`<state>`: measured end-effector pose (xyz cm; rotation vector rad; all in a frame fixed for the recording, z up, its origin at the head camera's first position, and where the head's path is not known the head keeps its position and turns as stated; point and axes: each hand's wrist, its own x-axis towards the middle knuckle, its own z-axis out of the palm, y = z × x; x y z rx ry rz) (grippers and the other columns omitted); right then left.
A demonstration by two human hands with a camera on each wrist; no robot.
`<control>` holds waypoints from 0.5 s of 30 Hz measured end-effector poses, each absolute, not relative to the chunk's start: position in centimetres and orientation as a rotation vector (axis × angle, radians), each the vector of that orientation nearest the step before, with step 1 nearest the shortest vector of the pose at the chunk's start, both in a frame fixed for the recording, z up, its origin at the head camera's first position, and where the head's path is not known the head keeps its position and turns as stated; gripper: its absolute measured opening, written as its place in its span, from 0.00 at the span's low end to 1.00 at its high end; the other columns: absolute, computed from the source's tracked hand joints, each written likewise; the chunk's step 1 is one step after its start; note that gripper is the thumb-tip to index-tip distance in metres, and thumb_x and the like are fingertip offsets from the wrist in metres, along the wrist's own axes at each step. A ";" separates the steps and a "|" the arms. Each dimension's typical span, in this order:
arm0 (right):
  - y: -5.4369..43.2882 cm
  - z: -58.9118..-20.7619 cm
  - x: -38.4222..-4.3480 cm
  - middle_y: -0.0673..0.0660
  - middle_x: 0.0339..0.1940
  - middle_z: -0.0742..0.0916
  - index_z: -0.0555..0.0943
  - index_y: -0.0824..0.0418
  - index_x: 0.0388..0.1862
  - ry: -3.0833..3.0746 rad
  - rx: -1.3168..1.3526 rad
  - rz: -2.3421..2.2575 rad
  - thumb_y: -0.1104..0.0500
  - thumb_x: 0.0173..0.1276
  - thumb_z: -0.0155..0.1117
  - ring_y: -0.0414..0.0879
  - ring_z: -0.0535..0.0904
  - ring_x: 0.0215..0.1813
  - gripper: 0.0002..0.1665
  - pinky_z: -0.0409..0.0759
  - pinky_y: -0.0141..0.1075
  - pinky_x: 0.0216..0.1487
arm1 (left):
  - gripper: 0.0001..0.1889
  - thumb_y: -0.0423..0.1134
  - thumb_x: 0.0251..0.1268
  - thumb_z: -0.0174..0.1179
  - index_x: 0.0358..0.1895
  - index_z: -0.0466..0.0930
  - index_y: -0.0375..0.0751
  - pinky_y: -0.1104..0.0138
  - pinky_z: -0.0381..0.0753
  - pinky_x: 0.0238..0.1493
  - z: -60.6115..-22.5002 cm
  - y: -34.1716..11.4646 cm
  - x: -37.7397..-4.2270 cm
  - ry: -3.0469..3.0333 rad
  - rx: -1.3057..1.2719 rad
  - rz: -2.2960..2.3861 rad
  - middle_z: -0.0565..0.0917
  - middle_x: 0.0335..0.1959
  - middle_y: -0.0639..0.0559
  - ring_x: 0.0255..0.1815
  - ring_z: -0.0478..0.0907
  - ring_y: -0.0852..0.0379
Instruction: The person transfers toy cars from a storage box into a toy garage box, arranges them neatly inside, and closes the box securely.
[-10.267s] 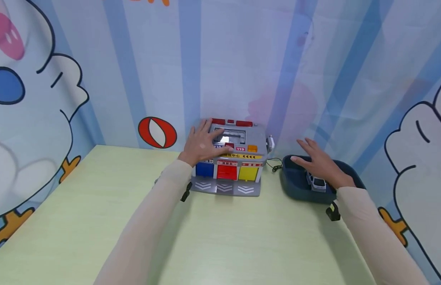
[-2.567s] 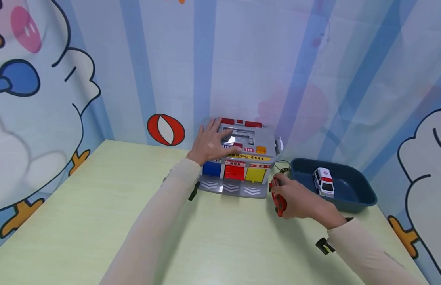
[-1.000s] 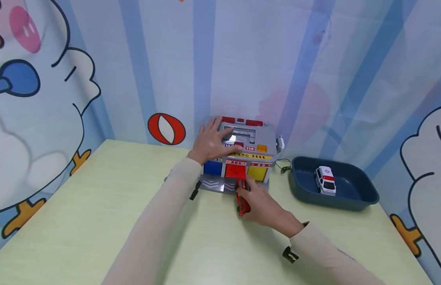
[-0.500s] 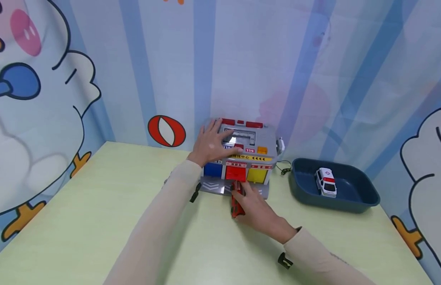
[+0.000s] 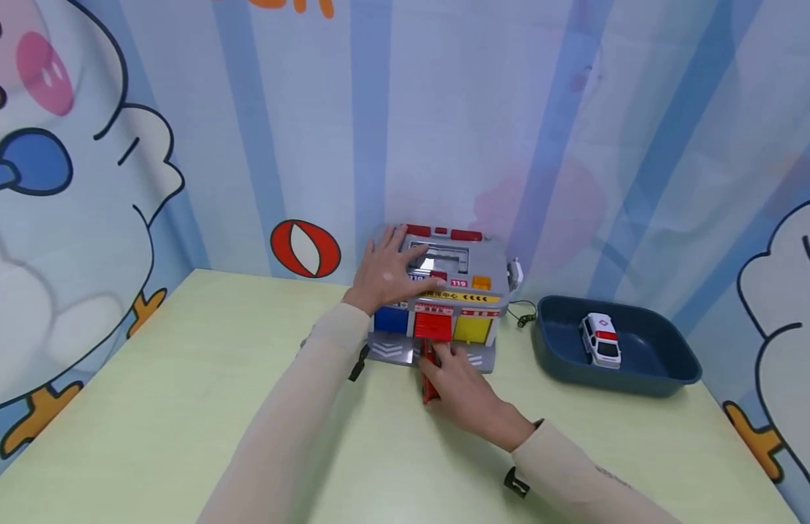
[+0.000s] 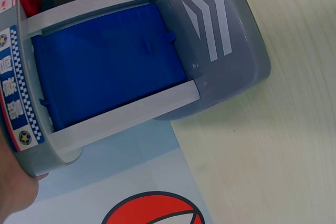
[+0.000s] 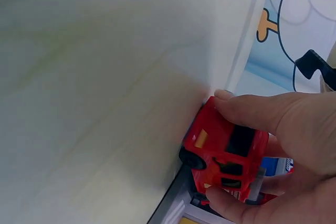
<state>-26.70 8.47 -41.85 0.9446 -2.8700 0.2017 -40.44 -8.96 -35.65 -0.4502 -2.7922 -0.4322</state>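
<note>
A grey toy garage [image 5: 490,255] stands against the backdrop, with a blue door [image 6: 107,66], a red door [image 5: 434,326] and a yellow door [image 5: 473,330]. My left hand [image 5: 386,275] rests on the left of its roof, fingers spread. My right hand [image 5: 465,389] grips a red toy car [image 7: 226,153] with black windows, thumb and fingers on either side. The car's far end overlaps the grey ramp [image 5: 388,351] right at the red door. From the left wrist, the red door appears swung outward beside a dark opening; the blue one is down.
A dark blue tray [image 5: 617,375] to the right holds a white toy ambulance [image 5: 601,340] with a red stripe. A thin black coiled cord [image 5: 524,319] lies between garage and tray. The printed curtain [image 5: 444,109] hangs behind the pale table [image 5: 182,407].
My right hand was over the tray at first, then held the red car right of the garage. It has since moved left and forward to the red door. My left hand stays on the roof.
</note>
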 end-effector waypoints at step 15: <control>8.6 -42.7 -27.1 0.65 0.68 0.72 0.78 0.55 0.64 -2.799 0.981 0.174 0.55 0.56 0.80 0.63 0.73 0.61 0.36 0.85 0.50 0.54 | 0.45 0.77 0.54 0.55 0.75 0.65 0.62 0.41 0.43 0.80 -35.6 -9.0 -40.5 -2.795 -0.466 -0.437 0.49 0.83 0.46 0.84 0.42 0.42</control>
